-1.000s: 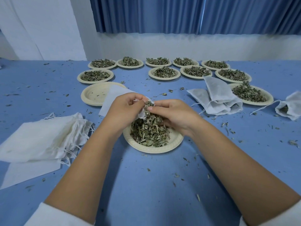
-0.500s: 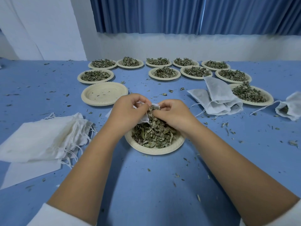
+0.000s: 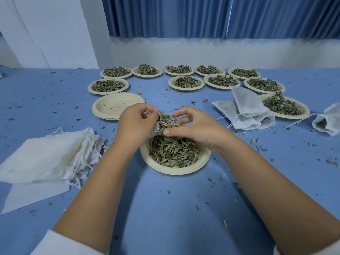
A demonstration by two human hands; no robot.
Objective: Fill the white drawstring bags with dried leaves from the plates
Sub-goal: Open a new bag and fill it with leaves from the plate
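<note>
Mostly, bag [image 3: 155,129] within left fingers [image 3: 145,110], leaves [image 3: 166,120] beside

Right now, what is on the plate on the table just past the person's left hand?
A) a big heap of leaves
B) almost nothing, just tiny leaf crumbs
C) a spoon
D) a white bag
B: the plate just beyond the left hand shows its bare, pale bottom, with only a few leaf crumbs scattered on it.
</note>
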